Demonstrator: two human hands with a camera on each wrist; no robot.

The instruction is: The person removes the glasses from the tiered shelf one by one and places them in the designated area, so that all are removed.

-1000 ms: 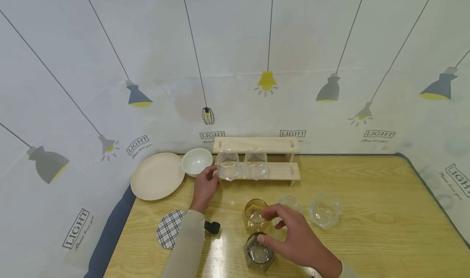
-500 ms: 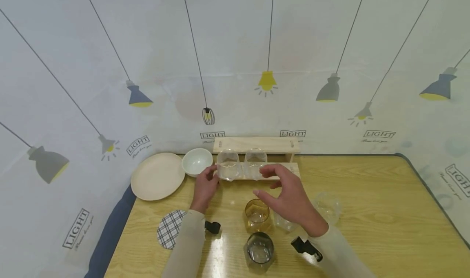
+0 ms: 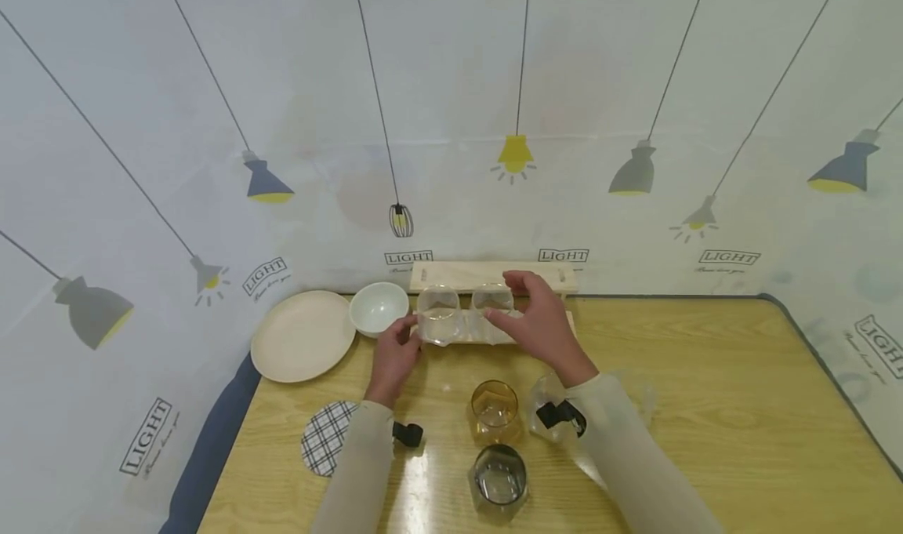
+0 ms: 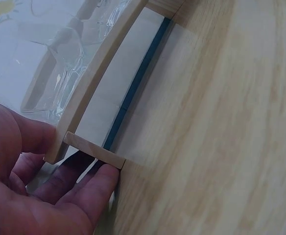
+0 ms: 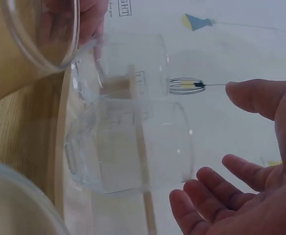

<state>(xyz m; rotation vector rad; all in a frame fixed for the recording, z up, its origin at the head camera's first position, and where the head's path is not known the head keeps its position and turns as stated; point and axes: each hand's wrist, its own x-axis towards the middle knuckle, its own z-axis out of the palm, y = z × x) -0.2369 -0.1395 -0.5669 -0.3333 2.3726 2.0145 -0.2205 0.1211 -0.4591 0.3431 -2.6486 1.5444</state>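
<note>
At the back of the table stands a two-tier wooden rack [image 3: 458, 275] with two clear glasses side by side on its lower board. My left hand [image 3: 393, 357] grips the rack's left end; in the left wrist view its thumb lies against the board and its fingers are at the end leg [image 4: 94, 149]. Next to that hand is the left clear glass [image 3: 439, 324]. My right hand [image 3: 546, 322] is at the right clear glass [image 5: 128, 147], thumb and fingers spread wide apart around its rim side. In the right wrist view a gap shows between thumb and glass.
An amber glass [image 3: 494, 415] and a smoky grey glass [image 3: 498, 479] stand in front of the rack. Another clear glass [image 3: 542, 397] is partly behind my right wrist. Left are a beige plate [image 3: 303, 338], a pale bowl [image 3: 379, 308] and a checked round mat [image 3: 326, 440].
My right hand has moved away from the amber and grey glasses, forward to the right clear glass on the rack. My left hand stays at the rack's left end.
</note>
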